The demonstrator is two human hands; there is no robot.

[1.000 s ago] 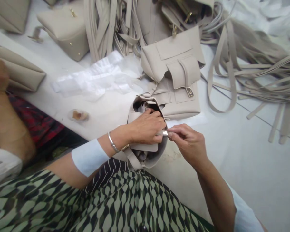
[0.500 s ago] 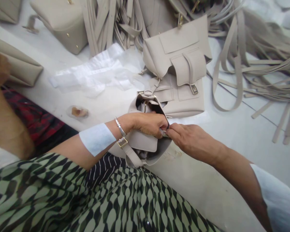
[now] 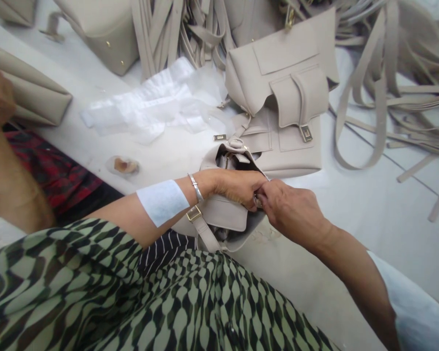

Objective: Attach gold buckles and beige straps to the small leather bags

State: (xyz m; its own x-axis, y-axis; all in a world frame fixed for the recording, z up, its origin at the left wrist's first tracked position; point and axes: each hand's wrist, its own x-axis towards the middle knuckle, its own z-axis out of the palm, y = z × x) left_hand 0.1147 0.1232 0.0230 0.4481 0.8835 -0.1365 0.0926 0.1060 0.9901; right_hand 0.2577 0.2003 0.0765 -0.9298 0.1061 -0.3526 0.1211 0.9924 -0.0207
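A small beige handbag (image 3: pixel 223 219) rests at the table's near edge against my lap, its mouth open toward the far side. My left hand (image 3: pixel 237 187) is closed over the bag's rim, fingers curled down on its front edge. My right hand (image 3: pixel 290 212) meets it from the right, fingers pinched together on a small metal clasp piece at the rim, mostly hidden between the two hands. A strap with a gold buckle (image 3: pixel 193 213) hangs from the bag below my left wrist.
Two finished beige bags (image 3: pixel 285 97) lie stacked just beyond. Loose beige straps (image 3: pixel 380 87) pile up at the back and right. Clear plastic wrapping (image 3: pixel 157 105) lies to the left. Another person's arm (image 3: pixel 7 165) and more bags (image 3: pixel 106 34) are at the far left.
My right hand has closed in against my left, hiding the metal piece that showed between the fingers a second ago. The view has shifted slightly; the bag stays in place.
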